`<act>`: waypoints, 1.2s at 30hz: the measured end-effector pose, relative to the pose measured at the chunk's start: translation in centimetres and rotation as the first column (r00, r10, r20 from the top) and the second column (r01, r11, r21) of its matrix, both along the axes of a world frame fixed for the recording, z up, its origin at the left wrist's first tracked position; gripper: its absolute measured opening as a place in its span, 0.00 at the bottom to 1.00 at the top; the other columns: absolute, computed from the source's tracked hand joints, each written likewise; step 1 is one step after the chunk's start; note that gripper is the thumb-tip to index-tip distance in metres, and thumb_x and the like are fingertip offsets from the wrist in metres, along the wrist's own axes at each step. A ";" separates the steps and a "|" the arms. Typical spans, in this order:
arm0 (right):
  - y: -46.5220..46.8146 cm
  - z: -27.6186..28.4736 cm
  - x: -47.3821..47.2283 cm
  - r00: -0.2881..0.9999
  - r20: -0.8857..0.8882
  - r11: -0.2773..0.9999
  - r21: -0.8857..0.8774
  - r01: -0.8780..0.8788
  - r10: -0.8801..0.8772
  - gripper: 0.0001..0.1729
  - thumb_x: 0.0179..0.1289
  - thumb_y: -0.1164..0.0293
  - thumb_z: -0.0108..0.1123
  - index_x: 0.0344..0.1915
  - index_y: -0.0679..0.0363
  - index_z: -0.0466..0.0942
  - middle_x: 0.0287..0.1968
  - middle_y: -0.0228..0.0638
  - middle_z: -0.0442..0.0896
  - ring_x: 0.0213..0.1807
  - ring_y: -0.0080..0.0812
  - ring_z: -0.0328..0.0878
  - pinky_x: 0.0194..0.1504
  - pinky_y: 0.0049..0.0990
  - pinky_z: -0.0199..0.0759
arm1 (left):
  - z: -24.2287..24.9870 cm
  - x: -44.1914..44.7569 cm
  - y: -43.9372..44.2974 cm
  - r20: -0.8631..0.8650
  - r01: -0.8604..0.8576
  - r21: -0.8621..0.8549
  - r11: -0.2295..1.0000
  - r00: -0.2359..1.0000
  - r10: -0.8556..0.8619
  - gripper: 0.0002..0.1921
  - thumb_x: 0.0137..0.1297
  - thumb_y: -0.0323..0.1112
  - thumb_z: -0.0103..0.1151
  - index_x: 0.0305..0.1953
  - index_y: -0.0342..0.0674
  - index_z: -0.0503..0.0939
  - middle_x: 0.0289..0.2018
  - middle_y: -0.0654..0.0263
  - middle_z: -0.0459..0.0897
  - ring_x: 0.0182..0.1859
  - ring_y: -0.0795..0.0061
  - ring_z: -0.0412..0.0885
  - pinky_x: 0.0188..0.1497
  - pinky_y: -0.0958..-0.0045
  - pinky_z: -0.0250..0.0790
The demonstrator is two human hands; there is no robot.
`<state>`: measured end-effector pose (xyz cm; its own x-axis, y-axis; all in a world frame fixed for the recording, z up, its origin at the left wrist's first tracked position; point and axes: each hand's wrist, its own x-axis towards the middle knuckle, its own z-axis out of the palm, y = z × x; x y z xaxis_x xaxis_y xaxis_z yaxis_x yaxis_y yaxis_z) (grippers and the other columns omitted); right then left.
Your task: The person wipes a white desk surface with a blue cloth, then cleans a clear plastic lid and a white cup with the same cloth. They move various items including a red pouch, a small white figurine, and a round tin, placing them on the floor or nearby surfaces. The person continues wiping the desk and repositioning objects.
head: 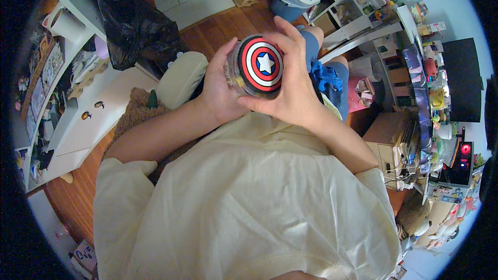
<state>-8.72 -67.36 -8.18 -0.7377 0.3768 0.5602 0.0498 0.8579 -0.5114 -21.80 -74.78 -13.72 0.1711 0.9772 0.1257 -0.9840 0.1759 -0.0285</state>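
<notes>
A clear plastic jar (pixel 232 73) is held up in front of my chest, tilted so that its round lid (pixel 266 64) faces the camera. Red, white and black rings circle a white star on blue on that lid. My left hand (pixel 218 85) wraps the jar's body from the left, thumb up along its side. From the right, my right hand (pixel 297 81) spans the lid's rim, with its thumb at the lower edge and fingers over the top. One right finger sticks up, away from the jar. The jar's contents are mostly hidden by the hands and lid.
A black plastic bag (pixel 136 27) hangs at upper left, above a white drawer cabinet (pixel 105 105). A blue bin (pixel 290 6) stands ahead on the wood floor. To the right are a pink bin (pixel 356 95), a cardboard box (pixel 383 128) and a crowded desk with a dark monitor (pixel 463 79).
</notes>
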 end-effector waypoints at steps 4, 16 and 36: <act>0.2 0.2 -0.1 0.984 0.168 0.992 -0.116 -0.044 0.064 0.58 0.36 0.56 0.78 0.68 0.58 0.58 0.62 0.51 0.59 0.64 0.49 0.61 0.64 0.39 0.60 | 0.1 -0.1 0.1 0.038 0.018 -0.030 0.999 0.999 -0.017 0.27 0.69 0.57 0.39 0.58 0.43 0.69 0.55 0.57 0.75 0.58 0.61 0.73 0.65 0.56 0.62; 0.4 -0.6 -0.6 0.990 0.118 0.996 -0.039 -0.078 0.083 0.49 0.39 0.53 0.73 0.64 0.54 0.66 0.59 0.56 0.63 0.60 0.58 0.63 0.61 0.45 0.61 | 0.7 0.2 0.0 0.038 -0.016 0.013 1.000 0.999 0.016 0.25 0.70 0.56 0.38 0.56 0.45 0.69 0.53 0.60 0.76 0.56 0.67 0.74 0.61 0.62 0.66; 1.3 0.7 -1.8 0.969 0.246 0.999 0.006 -0.036 0.033 0.60 0.36 0.61 0.77 0.69 0.60 0.54 0.64 0.54 0.57 0.65 0.56 0.58 0.65 0.43 0.56 | 1.1 -0.4 1.2 -0.095 -0.135 -0.157 0.978 0.988 0.121 0.24 0.65 0.58 0.52 0.49 0.45 0.76 0.46 0.63 0.81 0.49 0.68 0.80 0.58 0.63 0.69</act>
<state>-10.50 -66.09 -7.45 -0.8656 0.3437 0.3641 0.1429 0.8664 -0.4784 -22.23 -73.62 -12.59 0.0463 0.9979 -0.0457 -0.9981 0.0481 0.0378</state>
